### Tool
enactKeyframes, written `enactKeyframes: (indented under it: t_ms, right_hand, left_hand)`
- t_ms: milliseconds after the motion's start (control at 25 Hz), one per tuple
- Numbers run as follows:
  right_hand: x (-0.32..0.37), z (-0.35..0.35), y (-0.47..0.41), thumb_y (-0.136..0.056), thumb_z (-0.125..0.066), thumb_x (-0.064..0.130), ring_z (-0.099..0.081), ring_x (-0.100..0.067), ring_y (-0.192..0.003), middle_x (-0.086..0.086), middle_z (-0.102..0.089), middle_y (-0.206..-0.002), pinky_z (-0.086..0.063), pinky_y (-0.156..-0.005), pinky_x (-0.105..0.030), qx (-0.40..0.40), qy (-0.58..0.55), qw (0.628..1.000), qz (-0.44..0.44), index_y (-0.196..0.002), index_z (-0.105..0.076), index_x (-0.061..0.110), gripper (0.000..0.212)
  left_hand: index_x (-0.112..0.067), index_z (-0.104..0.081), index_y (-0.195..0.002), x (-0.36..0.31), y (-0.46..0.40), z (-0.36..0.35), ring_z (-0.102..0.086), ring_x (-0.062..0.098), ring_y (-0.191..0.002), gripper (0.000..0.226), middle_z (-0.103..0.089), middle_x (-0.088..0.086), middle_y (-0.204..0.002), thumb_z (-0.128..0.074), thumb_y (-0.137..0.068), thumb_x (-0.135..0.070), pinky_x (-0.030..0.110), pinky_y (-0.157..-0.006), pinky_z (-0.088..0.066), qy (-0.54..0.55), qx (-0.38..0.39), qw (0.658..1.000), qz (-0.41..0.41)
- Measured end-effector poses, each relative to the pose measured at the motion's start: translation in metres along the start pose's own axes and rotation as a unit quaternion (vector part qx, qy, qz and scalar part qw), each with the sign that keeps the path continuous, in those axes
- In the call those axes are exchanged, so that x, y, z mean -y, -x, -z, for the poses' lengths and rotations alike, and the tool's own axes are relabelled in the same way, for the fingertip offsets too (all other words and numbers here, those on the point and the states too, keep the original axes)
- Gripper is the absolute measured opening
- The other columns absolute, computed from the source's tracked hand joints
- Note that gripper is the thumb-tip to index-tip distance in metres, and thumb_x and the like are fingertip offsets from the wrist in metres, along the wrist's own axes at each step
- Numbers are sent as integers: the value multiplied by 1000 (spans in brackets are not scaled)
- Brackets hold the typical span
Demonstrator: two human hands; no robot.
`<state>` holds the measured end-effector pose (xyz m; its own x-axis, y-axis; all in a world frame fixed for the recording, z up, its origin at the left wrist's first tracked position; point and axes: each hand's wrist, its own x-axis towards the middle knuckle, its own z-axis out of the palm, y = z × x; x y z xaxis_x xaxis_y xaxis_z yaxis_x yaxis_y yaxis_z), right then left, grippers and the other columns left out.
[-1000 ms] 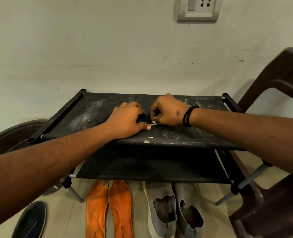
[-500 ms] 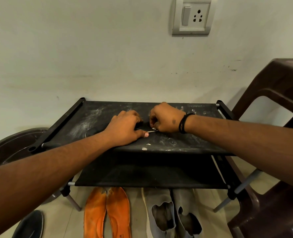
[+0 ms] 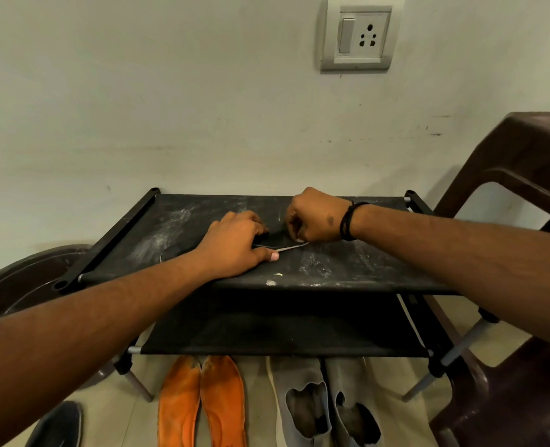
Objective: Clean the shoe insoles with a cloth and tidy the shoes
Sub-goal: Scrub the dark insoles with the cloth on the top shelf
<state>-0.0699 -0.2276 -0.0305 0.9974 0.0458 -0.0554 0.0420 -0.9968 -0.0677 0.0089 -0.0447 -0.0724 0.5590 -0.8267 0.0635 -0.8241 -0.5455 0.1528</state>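
A dark insole (image 3: 176,252) with a pale edge lies on the dusty black top shelf of a shoe rack (image 3: 363,264). My left hand (image 3: 235,246) rests flat on its middle and presses it down, hiding most of it. My right hand (image 3: 315,221), with a black band on the wrist, pinches the insole's right end and holds its pale edge slightly off the shelf. Two orange insoles (image 3: 199,404) lie side by side on the floor under the rack, beside a pair of grey shoes (image 3: 328,408). No cloth is in view.
A dark shoe (image 3: 57,427) lies on the floor at the bottom left. A brown plastic chair (image 3: 508,398) stands close on the right of the rack, and a round brown object (image 3: 25,285) on its left. The rack backs onto a wall with a socket (image 3: 360,33).
My right hand has drawn away a little to the right, lifting the insole's pale edge. My left hand stays pressed on the insole. My view has tilted upward.
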Motion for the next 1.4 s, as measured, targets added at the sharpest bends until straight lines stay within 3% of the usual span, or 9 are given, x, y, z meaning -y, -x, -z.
enactKeyframes:
  t_ms: [160, 440, 720, 800, 960, 1040, 1240, 1320, 1400]
  right_hand:
    - [-17, -3, -14, -73, -72, 1, -63, -20, -81, 3, -63, -80, -44, -66, -25, -111, -53, 991, -52, -86, -62, 16, 22]
    - [-28, 9, -2, -68, -80, 1, -70, -6, -73, 3, -75, -76, -56, -69, -25, 11, -140, 988, -70, -91, -58, 15, 35]
    - [-29, -1, -18, -67, -79, -2, -69, -15, -74, -4, -72, -78, -58, -74, -33, -128, -139, 979, -73, -89, -55, 14, 36]
    - [-31, 4, -17, -67, -81, -1, -69, -12, -71, -1, -73, -76, -57, -70, -30, -98, -145, 981, -82, -87, -56, 14, 36]
    - [-34, 21, -8, -68, -82, -3, -73, -17, -69, -3, -74, -74, -60, -62, -29, 52, -150, 982, -104, -89, -59, 9, 34]
    - [-34, 20, -9, -69, -81, -3, -72, -17, -70, -4, -74, -75, -58, -61, -28, 35, -132, 985, -104, -89, -58, 10, 34]
    - [-36, 2, -16, -69, -79, -1, -66, -18, -79, -2, -70, -82, -55, -72, -32, -115, -95, 985, -82, -89, -55, 16, 35]
    - [-37, 4, -13, -69, -81, 0, -68, -16, -77, -3, -72, -81, -55, -70, -30, -109, -121, 983, -87, -87, -56, 14, 34]
    - [-35, 10, -7, -67, -83, 0, -71, -13, -70, -3, -74, -77, -56, -65, -27, -35, -160, 982, -90, -87, -58, 12, 33]
  left_hand:
    - [-25, -57, -141, 0, 1, 1, -43, 25, -133, 65, -49, -5, -146, -64, -88, -60, 50, -106, -41, 4, 4, 1000, 4]
    - [-24, -57, -141, -1, -1, 1, -43, 23, -133, 66, -50, -6, -146, -65, -87, -60, 50, -107, -41, 10, 1, 1000, 2]
    - [-25, -57, -141, 0, -1, 1, -43, 24, -134, 65, -50, -5, -147, -65, -87, -61, 51, -108, -40, 9, 3, 1000, 4]
    - [-25, -58, -141, 0, 0, 1, -44, 24, -133, 66, -50, -5, -146, -66, -87, -61, 50, -108, -40, 12, 2, 1000, 5]
    - [-24, -58, -141, -1, 0, 0, -44, 23, -133, 66, -50, -6, -146, -66, -86, -60, 50, -108, -40, 13, 0, 1000, 5]
    - [-24, -57, -141, -1, -1, 0, -43, 24, -133, 66, -49, -6, -146, -66, -87, -60, 49, -108, -40, 13, 0, 1000, 4]
    - [-24, -57, -142, 0, 0, 0, -43, 24, -133, 66, -49, -5, -146, -64, -88, -61, 49, -108, -40, 4, 4, 1000, 1]
    - [-24, -56, -142, 0, 0, 1, -43, 24, -133, 66, -50, -5, -146, -64, -87, -61, 49, -108, -40, 4, 3, 1000, 0]
    - [-24, -56, -142, -1, 0, 1, -43, 24, -134, 66, -50, -5, -146, -65, -87, -61, 50, -108, -40, 4, 3, 1000, -1]
